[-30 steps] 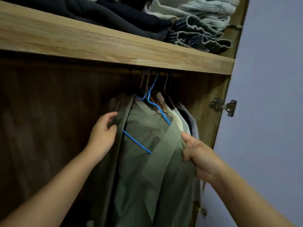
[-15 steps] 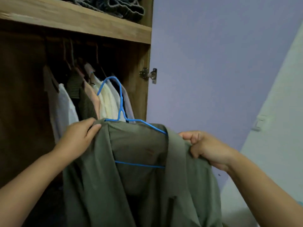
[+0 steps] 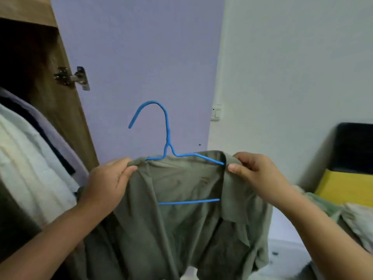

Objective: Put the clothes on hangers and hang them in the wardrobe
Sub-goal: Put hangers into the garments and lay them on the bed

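- Olive-green cloth is what fills the middle of the head view: a soft olive-green shirt (image 3: 187, 215) draped on a thin blue wire hanger (image 3: 168, 156)
- The left hand (image 3: 105, 186) is pinching the shirt's left shoulder, with the thumb on top and the fingers curled under the cloth
- The right hand (image 3: 256, 174) is pinching the shirt's right shoulder by the collar, with the fingers closed on the cloth
- The hanger's hook sticks straight up above the shirt, in the air, and it hangs on nothing
- The hanger's bottom bar shows across the open front of the shirt
- The shirt is held up in front of a pale purple wardrobe door (image 3: 137, 67), out past the wardrobe's edge
- The brown wooden wardrobe (image 3: 66, 110) is at the left, with a shiny metal hinge (image 3: 71, 77) on its side
- Pale and dark hanging clothes (image 3: 26, 158) show inside the wardrobe, at the left edge
- A white wall (image 3: 292, 67) is at the right, with a small white switch (image 3: 216, 114) on it
- A black and yellow thing (image 3: 351, 170) is low at the right, and I cannot tell what it is
- Some light green cloth (image 3: 331, 211) lies under the right arm
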